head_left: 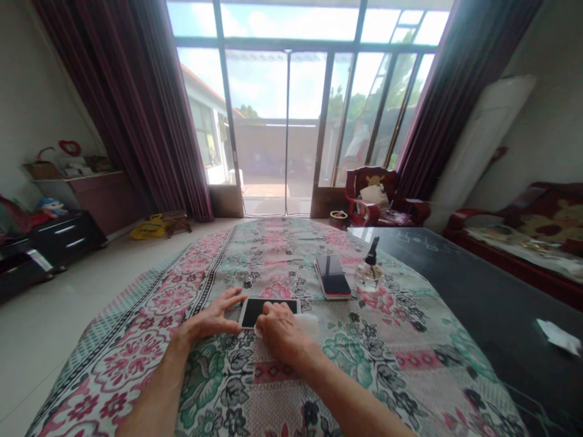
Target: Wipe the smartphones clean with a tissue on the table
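A white-framed smartphone with a dark screen lies flat and sideways on the patterned tablecloth. My left hand braces its left end, thumb at the near corner and forefinger at the far one. Over the screen, the fingers of my right hand are bent and pressed on a white cloth or tissue, part of which spreads out to the right. My right hand hides the middle of the phone. Beyond it lies a stack of dark-screened devices, beside a clear spray bottle with a black nozzle.
A dark table adjoins on the right, with a crumpled white tissue on it. Wooden chairs stand near the glass doors. On the floor at the left is a yellow bag; a black cabinet stands further left.
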Available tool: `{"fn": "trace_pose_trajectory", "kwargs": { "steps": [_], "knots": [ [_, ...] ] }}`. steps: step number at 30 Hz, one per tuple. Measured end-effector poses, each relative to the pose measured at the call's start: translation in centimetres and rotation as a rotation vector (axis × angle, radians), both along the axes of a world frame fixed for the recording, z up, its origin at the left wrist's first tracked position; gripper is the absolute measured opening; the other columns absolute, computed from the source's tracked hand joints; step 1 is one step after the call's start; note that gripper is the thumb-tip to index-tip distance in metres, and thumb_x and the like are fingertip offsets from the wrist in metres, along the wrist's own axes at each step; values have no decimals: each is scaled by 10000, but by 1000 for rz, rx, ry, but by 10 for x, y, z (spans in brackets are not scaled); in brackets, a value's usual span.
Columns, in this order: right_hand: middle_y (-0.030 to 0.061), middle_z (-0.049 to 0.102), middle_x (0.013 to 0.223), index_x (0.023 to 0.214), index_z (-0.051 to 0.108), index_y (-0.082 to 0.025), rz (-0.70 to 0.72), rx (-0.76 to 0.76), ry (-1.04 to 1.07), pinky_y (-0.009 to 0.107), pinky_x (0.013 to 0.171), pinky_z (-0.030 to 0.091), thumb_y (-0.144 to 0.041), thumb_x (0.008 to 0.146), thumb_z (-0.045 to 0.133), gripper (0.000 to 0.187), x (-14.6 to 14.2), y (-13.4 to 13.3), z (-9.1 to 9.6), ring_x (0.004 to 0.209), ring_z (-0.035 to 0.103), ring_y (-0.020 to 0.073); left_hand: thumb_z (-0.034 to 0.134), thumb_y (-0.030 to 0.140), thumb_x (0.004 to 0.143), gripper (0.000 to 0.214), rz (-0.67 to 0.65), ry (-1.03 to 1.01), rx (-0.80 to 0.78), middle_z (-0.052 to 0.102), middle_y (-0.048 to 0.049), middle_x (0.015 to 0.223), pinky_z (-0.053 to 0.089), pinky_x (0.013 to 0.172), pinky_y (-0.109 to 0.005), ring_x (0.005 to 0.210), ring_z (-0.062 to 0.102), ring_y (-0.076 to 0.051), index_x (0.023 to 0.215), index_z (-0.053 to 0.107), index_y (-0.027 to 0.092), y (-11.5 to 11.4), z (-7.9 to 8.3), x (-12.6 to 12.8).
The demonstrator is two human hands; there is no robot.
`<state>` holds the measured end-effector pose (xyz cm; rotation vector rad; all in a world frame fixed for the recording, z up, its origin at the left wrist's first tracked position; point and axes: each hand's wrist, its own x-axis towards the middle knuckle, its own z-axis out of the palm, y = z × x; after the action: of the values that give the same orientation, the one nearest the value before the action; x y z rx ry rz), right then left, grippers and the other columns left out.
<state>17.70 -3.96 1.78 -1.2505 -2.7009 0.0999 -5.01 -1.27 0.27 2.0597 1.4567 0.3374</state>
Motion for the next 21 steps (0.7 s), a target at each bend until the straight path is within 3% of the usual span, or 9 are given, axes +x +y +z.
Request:
{"fn": "trace_pose_trajectory", "kwargs": {
  "steps": [6,10,21],
  "knots": [
    [82,636,956,955,664,-170,-60,17,-8,339,841,388,-150,886,467,210,22,2,-3,872,549,192,746,408,622,831,17,8,7,203,-94,1561,164,1166,-433,1435,122,-332,1373,463,195,-2,5,6],
    [91,642,924,937,663,-155,-60,9,-1,341,837,385,-153,867,492,185,31,4,-6,853,556,196,751,389,627,836,2,30,7,215,-98,1557,151,1168,-431,1439,119,-317,1383,448,200,1,2,4],
    [91,622,886,875,688,-155,-12,29,-3,321,775,393,-141,880,489,199,-7,-7,5,833,568,193,720,347,651,817,-13,37,29,204,-88,1561,134,1172,-402,1444,100,-293,1399,424,203,2,-3,1]
  ]
}}
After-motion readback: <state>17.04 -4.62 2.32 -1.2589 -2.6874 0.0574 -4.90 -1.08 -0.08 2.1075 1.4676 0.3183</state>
